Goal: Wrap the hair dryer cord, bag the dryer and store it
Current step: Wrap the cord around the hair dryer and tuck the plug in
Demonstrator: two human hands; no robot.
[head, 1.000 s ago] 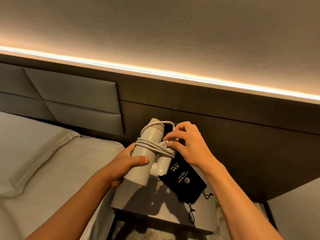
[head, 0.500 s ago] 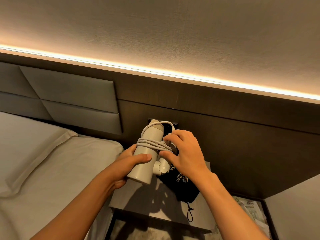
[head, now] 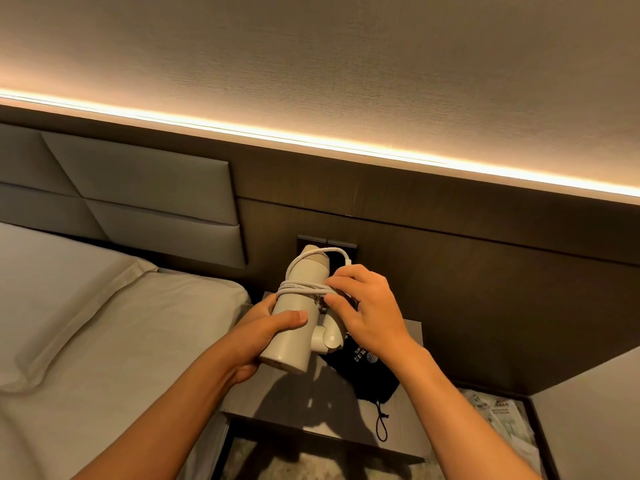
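I hold a cream hair dryer upright over the nightstand, its barrel in my left hand. Its white cord is wound several times around the barrel, and one loop arches over the top end. My right hand is closed on the cord end and the folded handle at the dryer's right side. The plug is hidden under my fingers. A black drawstring bag with pale print lies flat on the nightstand, partly behind the dryer and my right hand.
A bed with a pillow and white sheets lies to the left, below a padded headboard. A dark wall panel with a socket plate stands behind the nightstand. Printed papers lie low at the right.
My right hand has slid down over the wound cord and now covers the handle side. The view has shifted a little, with both hands and the dryer lower in it.
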